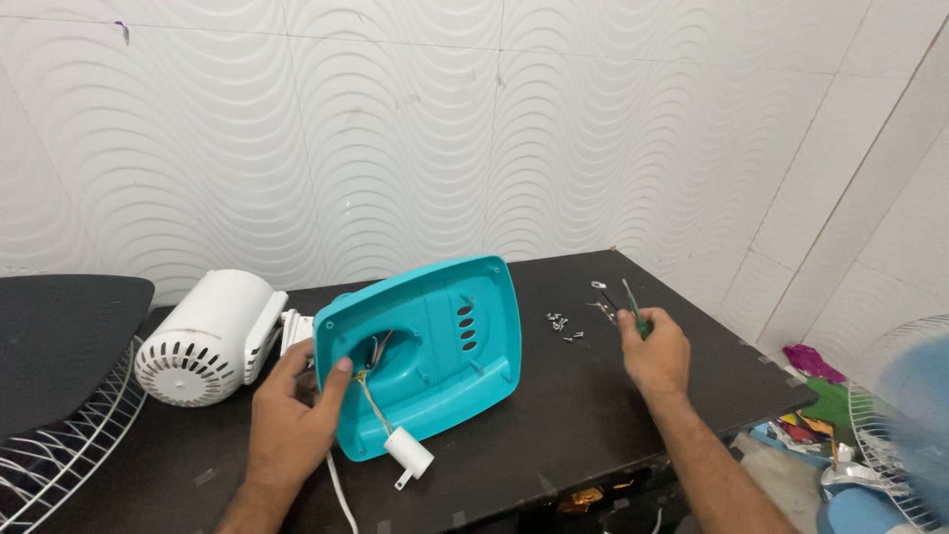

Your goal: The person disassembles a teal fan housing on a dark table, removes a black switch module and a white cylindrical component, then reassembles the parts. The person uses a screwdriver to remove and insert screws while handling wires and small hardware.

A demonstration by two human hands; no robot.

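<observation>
- The left hand (293, 420) gripped the rim of the turquoise fan base (425, 351), which stood tipped on edge near the middle of the dark counter (583, 415), hollow underside facing the camera; the thumb lay over the edge of the opening.
- The right hand (654, 351) was closed around a green-handled screwdriver (633, 309), held above the counter toward its back right corner.
- Coloured wires (374, 381) ran out of the opening to a small white capacitor (408, 453) lying against the base's lower edge near the front edge of the counter, beside a white cord (341, 494).
- A judgement: the base was steadied by one hand only, so a slackened grip could let it fall flat and tug the wires or knock the capacitor off the front edge.
- Loose screws (563, 326) lay just beside the right hand; a brush of the wrist could scatter them toward the right edge.
- The white motor housing (208, 336) lay touching the base on the left.
- A wire fan guard (59, 445) overhung the left edge, crowding that side.
- Another fan (905, 415) stood off the counter's right.
</observation>
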